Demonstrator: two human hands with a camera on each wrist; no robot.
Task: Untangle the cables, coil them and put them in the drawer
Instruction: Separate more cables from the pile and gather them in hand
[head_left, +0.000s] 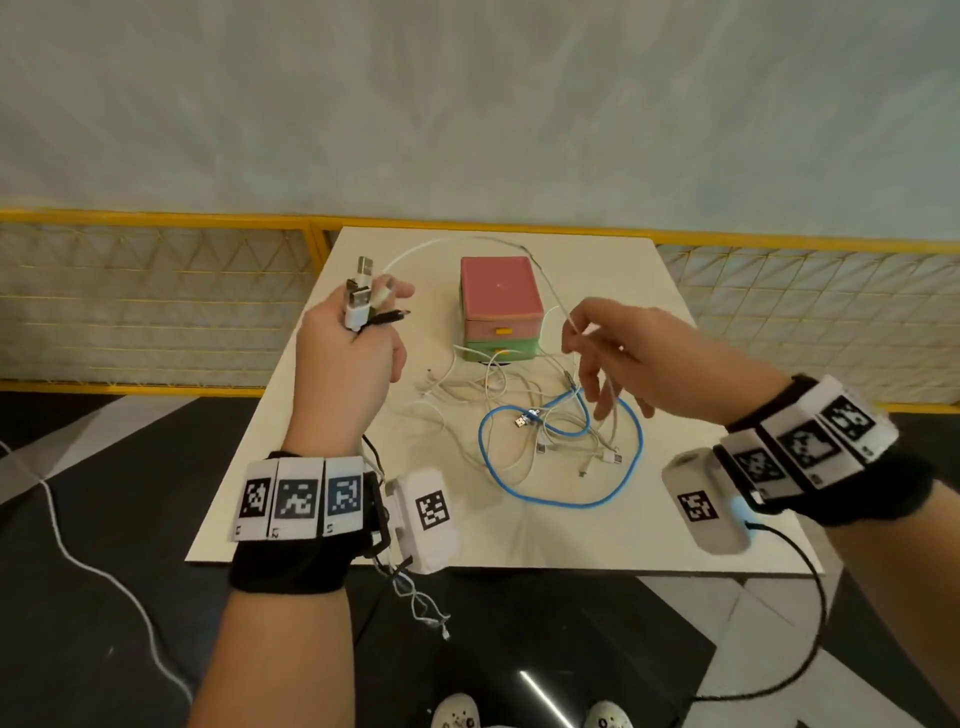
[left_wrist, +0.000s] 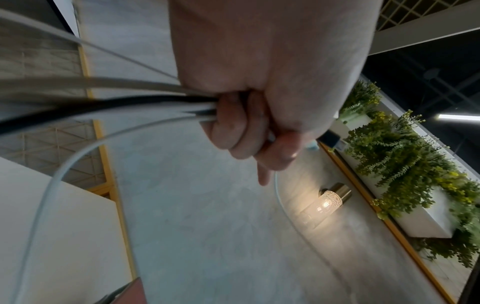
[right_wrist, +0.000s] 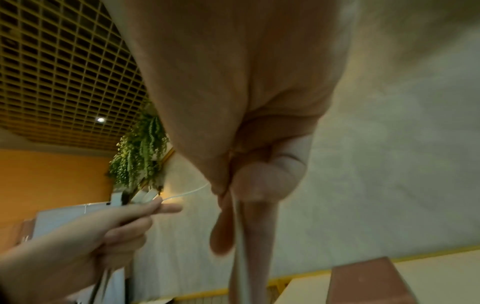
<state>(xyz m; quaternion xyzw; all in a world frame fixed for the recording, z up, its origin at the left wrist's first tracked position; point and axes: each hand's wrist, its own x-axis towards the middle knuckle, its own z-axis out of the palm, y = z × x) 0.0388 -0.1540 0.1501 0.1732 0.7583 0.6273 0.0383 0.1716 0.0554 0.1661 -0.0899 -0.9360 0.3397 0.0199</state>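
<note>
Where the pale worktop (head_left: 311, 467) lies under both hands, a loose tangle of white cables (head_left: 467, 400) sprawls at its middle, with a blue cable (head_left: 558, 501) looping round and through the near side of the heap, small plugs scattered among the strands. Just behind the tangle stands the drawer box (head_left: 501, 306), pink on top, green at the bottom, both yellow-handled drawers closed. The left hand (head_left: 345, 358) is raised beside the box, fist curled round a bundle of plug ends (head_left: 361, 299), white USB heads sticking up and a black plug jutting to the side. One white cable (head_left: 467, 240) arcs from that fist over the box to the right hand (head_left: 618, 353), which pinches it between thumb and forefinger while the other fingers hang spread above the heap. From the head view the whole heap and box are plain; the left wrist view instead shows the underside of the fist (left_wrist: 246, 123), where several white strands and one black cable (left_wrist: 103, 107) enter the curled fingers. Seen from the right wrist, the pinched strand (right_wrist: 240, 236) runs down along the fingers, and the box's pink top (right_wrist: 371, 281) shows at the lower edge.
</note>
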